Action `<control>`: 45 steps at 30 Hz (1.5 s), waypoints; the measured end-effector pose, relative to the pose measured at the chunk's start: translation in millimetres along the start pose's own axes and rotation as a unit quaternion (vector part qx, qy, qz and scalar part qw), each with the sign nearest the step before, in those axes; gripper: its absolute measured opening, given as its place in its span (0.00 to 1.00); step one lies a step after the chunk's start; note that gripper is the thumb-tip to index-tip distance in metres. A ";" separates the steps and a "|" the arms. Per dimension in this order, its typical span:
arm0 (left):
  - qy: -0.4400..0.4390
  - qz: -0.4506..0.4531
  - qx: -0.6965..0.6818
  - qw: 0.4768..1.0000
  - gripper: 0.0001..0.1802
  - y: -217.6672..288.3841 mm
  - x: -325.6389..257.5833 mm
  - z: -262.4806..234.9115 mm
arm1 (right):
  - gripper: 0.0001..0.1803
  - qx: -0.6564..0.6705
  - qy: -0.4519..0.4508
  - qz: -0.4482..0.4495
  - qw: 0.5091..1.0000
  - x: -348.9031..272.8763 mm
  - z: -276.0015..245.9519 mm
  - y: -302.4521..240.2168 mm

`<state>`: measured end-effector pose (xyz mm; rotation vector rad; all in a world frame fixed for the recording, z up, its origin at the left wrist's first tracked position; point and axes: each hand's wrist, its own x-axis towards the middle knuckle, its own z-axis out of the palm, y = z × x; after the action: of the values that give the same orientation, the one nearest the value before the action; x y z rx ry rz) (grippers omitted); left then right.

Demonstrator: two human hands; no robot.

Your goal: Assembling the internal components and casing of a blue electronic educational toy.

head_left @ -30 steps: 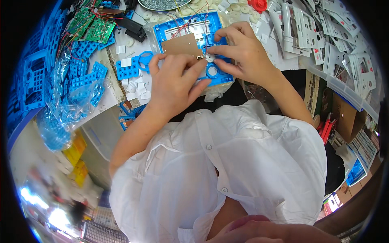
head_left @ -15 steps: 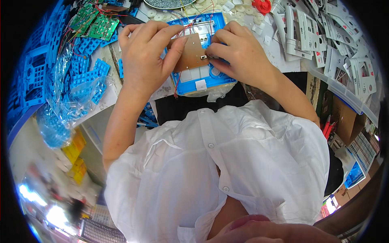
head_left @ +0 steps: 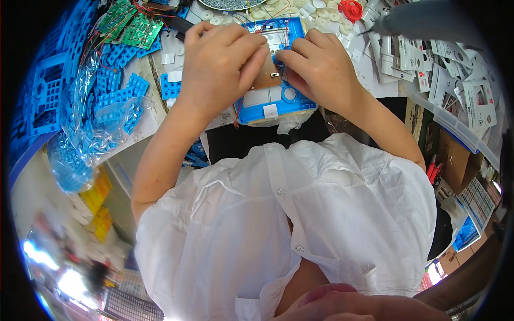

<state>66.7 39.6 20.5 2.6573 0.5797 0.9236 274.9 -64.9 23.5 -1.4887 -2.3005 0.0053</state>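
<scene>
A blue plastic frame [head_left: 278,104] with white inserts lies on the bench in front of me. A brown circuit board [head_left: 266,77] sits on top of it. My left hand [head_left: 217,67] grips the board's left side with the fingers curled over it. My right hand [head_left: 318,67] pinches the board's right edge at a small part, and thin red wires [head_left: 278,16] run off behind the frame. Both hands hide most of the board.
Green circuit boards [head_left: 128,27] lie at the far left, with blue keypad pieces [head_left: 115,88] and a clear plastic bag [head_left: 80,144] below them. White carded packets [head_left: 417,64] cover the right side. A red round part [head_left: 350,9] sits at the top. My white shirt [head_left: 278,230] fills the lower view.
My left hand has moved up from the bench edge onto the board's left side. The blue frame has shifted closer to me. My right hand stays at the board's right edge.
</scene>
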 end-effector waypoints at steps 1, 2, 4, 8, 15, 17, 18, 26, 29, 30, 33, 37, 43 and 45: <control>-0.001 -0.004 -0.009 1.000 0.05 2.1 -2.0 3.5 | 0.11 -0.009 -0.003 0.001 1.000 0.1 0.5 0.2; -0.003 -0.008 -0.018 1.000 0.05 4.0 -3.6 6.1 | 0.11 -0.018 -0.006 0.003 1.000 0.4 1.4 -0.1; -0.009 -0.017 -0.029 0.999 0.05 8.9 -6.4 10.4 | 0.11 -0.029 -0.006 0.001 1.000 1.3 2.6 1.0; -0.034 -0.034 -0.040 0.998 0.05 21.2 -11.4 19.9 | 0.14 -0.005 0.001 0.000 1.000 5.9 -0.8 3.3; -0.059 -0.089 -0.034 0.994 0.10 33.9 -13.9 26.8 | 0.16 0.004 -0.016 -0.011 1.000 9.4 -4.2 3.5; -0.062 -0.101 -0.030 0.992 0.14 35.3 -13.9 26.1 | 0.16 0.005 0.003 -0.026 1.000 10.3 -5.8 4.3; -0.064 -0.107 -0.027 0.992 0.16 36.0 -13.8 25.9 | 0.17 0.005 0.013 -0.034 0.999 10.4 -6.2 4.6; -0.037 -0.076 -0.054 0.995 0.10 40.8 -11.3 32.2 | 0.11 0.087 -0.024 0.030 0.995 -16.4 -36.1 -13.4; -0.047 -0.065 -0.063 0.995 0.07 40.6 -14.7 36.0 | 0.11 0.230 -0.049 0.038 0.971 -24.6 -46.4 -12.8; -0.055 -0.064 -0.063 0.994 0.07 40.8 -16.8 37.2 | 0.12 0.281 -0.057 0.036 0.957 -26.6 -48.1 -11.6; -0.035 -0.070 -0.051 0.996 0.05 41.1 -17.4 39.2 | 0.16 0.371 -0.051 0.110 0.921 -24.4 -52.5 4.6; -0.050 -0.064 -0.065 0.995 0.06 39.4 -16.0 38.2 | 0.25 0.135 -0.034 0.093 0.986 -13.8 -28.9 30.1; -0.070 -0.092 -0.084 0.990 0.07 41.3 -16.2 35.6 | 0.10 0.057 -0.073 0.045 0.995 -2.0 -28.9 29.8; -0.069 -0.101 -0.098 0.988 0.08 43.6 -12.5 33.8 | 0.08 0.115 -0.112 0.056 0.985 -11.6 -46.6 15.8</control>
<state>91.6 -8.5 4.4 2.4120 0.6744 0.6930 308.2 -78.0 59.3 -1.5594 -2.2872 0.4767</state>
